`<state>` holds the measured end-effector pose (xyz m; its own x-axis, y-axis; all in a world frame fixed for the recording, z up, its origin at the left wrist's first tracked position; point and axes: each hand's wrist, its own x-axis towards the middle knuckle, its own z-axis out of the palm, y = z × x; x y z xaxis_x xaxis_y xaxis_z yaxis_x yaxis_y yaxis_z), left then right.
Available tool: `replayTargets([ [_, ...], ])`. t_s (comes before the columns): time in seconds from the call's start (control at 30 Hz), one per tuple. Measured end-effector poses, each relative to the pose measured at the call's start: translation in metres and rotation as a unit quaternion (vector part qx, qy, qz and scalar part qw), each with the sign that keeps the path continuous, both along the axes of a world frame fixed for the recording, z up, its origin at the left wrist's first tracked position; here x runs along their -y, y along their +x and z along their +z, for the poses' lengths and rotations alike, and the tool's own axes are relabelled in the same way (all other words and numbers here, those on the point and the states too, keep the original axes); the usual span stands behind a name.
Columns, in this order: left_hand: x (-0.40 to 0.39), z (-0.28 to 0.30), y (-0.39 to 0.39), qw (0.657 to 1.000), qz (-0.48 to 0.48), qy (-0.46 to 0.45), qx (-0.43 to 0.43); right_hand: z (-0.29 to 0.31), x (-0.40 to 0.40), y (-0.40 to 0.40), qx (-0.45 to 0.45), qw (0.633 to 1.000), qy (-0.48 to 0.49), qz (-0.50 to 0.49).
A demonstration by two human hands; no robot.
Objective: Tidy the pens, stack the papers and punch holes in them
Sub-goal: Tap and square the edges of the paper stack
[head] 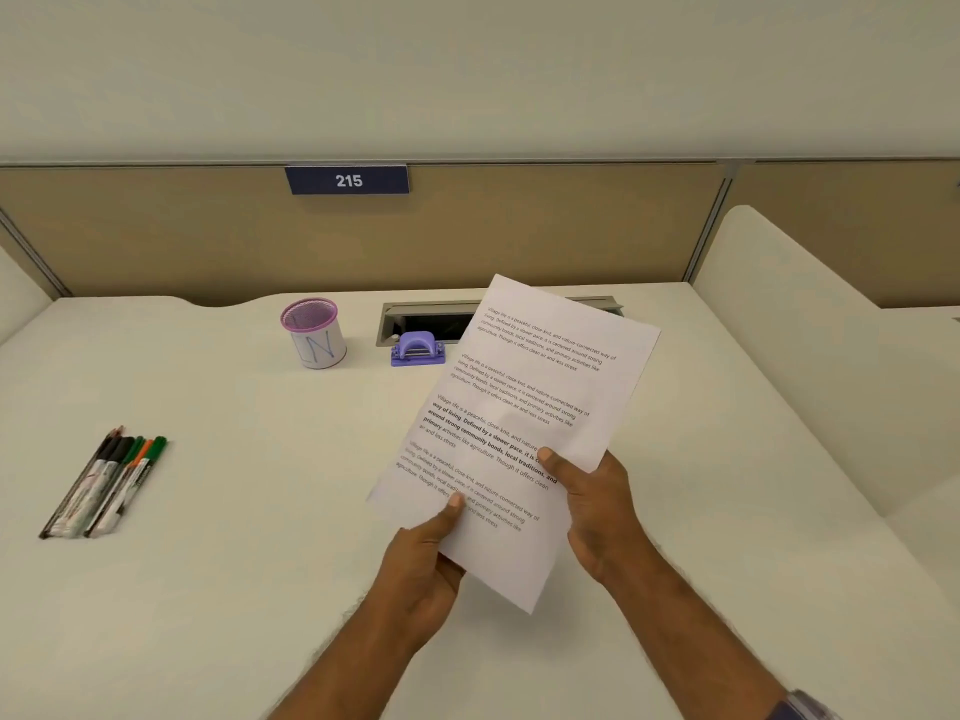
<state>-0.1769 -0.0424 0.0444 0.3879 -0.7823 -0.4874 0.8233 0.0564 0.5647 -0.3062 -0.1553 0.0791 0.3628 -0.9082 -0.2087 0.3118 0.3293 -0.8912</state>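
Fingers of both hands hidden behind papers (519,418); papers cover right part of desk slot (415,317); wristwatch (800,706) cut off at bottom right.

White sheet of printed paper (540,407) with four blocks of black text, some lines bold, a few paler grey. Pink-rimmed mesh pen cup (313,332) wrapped in white paper with blue letters; lilac plastic hole punch (418,348) with a silver bar; row of markers and pencils (106,483) with black, green and orange caps over white barrels. Cream desk top (234,511), tan partition panel (519,231) edged in grey, navy number plate (347,180) with white digits 215.
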Motion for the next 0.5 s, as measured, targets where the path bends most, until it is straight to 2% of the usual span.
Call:
replayTargets([
  [0.13,-0.004,0.001,0.019,1.0,-0.012,-0.021,0.003,0.005,0.013,-0.015,-0.019,1.0,-0.006,0.021],
  [0.3,-0.004,0.01,0.065,0.996,-0.074,-0.041,0.028,0.009,0.025,-0.034,-0.042,0.993,-0.006,0.106],
  [0.43,0.009,0.026,0.079,0.963,-0.179,-0.028,0.198,0.011,0.027,-0.038,-0.056,0.984,-0.01,0.169],
  [0.5,0.018,0.032,0.079,0.947,-0.192,-0.004,0.26,0.01,0.028,-0.038,-0.08,0.98,-0.008,0.183],
])
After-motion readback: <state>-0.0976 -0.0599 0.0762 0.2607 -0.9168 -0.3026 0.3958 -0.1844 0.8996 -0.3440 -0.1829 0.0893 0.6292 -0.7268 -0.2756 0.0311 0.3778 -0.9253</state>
